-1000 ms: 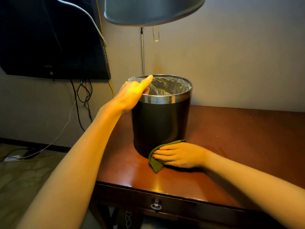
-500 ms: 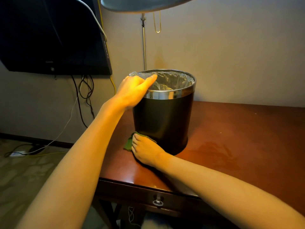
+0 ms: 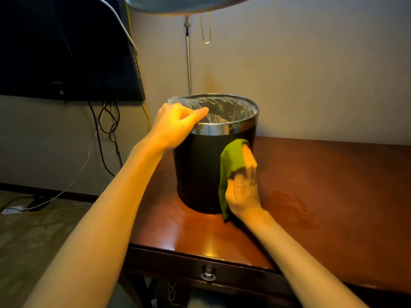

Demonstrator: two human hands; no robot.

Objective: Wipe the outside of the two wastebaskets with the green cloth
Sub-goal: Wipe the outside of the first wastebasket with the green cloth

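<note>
A black cylindrical metal wastebasket (image 3: pixel 198 170) with a chrome rim and a clear plastic liner is stood upright on a reddish-brown wooden table (image 3: pixel 333 196), near the table's left end. The rim is gripped at about 10 o'clock by the left hand (image 3: pixel 175 125): the fingers are curled over the edge onto the liner, and the thumb is laid along the rim's top.

A green cloth (image 3: pixel 231 161) is pressed against the wastebasket's outer wall at about 4 o'clock by the right hand (image 3: pixel 243 190). The fingers are stretched upward and laid flat on the cloth, not curled round it, though they are blurred. The cloth's upper edge is folded over the fingertips, and its lower end is hung down to the table beside the base.

A metal ring pull (image 3: pixel 208 275) is seen on the drawer front at 6 o'clock. Behind the wastebasket, at 12 o'clock, a thin metal lamp pole (image 3: pixel 188 58) is topped by a grey lamp shade (image 3: pixel 184 3). A black flat screen (image 3: pixel 66 47) is mounted on the wall at 10 o'clock, with dark cables (image 3: pixel 106 134) hung beneath it.
</note>
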